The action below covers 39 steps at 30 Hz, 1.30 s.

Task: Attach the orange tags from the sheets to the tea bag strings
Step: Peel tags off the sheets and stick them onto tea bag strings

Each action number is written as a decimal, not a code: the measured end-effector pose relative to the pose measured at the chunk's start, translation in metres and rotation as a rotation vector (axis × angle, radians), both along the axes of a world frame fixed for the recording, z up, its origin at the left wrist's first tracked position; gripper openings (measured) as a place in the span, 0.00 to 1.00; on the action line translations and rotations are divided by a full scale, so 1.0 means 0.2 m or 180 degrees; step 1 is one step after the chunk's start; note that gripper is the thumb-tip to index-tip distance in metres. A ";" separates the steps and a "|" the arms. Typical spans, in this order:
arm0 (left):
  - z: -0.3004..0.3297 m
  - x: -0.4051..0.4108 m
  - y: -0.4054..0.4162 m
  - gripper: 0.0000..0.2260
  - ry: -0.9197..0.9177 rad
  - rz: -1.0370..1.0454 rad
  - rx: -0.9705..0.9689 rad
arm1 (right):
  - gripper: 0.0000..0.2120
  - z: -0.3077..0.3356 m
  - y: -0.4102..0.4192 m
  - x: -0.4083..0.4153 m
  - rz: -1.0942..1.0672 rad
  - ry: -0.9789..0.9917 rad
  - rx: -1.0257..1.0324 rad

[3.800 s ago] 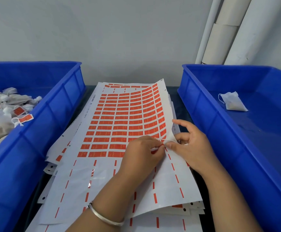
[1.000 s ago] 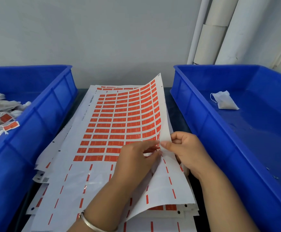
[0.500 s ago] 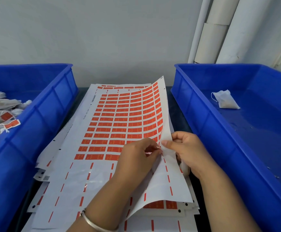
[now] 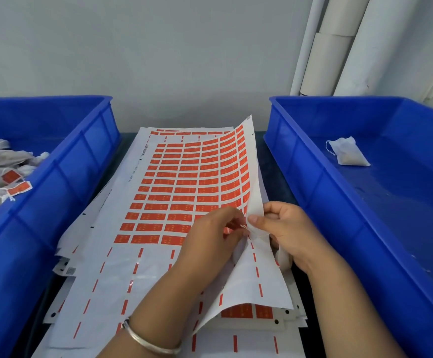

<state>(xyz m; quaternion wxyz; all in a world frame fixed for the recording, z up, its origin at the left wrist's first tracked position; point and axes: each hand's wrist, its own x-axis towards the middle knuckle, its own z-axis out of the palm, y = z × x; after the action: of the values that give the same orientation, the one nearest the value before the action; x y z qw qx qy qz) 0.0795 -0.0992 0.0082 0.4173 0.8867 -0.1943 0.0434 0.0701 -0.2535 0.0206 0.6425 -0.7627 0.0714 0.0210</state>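
Orange tags (image 4: 184,186) fill the top sheet (image 4: 122,277) of a stack of white sheets lying on the dark table (image 4: 286,192) between two blue bins. The tags sit in tidy rows over the far part of the sheet; the near part carries only short orange dashes in lines. The sheet's right edge is lifted and curls upward, so its white underside (image 4: 255,202) faces right, and a few tags on the sheet below (image 4: 246,311) show under the raised near corner.

The left hand (image 4: 210,241), a silver bangle (image 4: 151,341) on its wrist, rests over the tag rows with fingertips pinched together at the lifted edge, gripping a thin pale string (image 4: 244,227) and what looks like a single tag; how they meet is too small to tell. The right hand (image 4: 285,233) grips the raised edge of the sheet, thumb on the near face and fingers curled behind it, and a white tea bag (image 4: 282,257) peeks out beneath its palm.

The left bin (image 4: 63,187) holds a heap of white tea bags (image 4: 1,164), some with orange tags already on their strings. The right bin (image 4: 311,174) holds one tea bag (image 4: 347,153) lying alone on its floor, string looped beside it. White pipes (image 4: 339,45) run up the wall behind the right bin.
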 end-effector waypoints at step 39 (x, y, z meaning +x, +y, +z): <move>0.05 0.00 0.02 0.09 0.0360 0.0279 -0.0357 | 0.09 0.04 -0.05 -0.02 0.0236 0.0431 0.0462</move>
<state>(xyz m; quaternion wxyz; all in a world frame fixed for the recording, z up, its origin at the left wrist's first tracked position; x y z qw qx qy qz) 0.0786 -0.0962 0.0184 0.4743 0.8706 -0.1287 0.0222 0.0662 -0.2633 0.0288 0.6885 -0.7131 0.0848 0.1013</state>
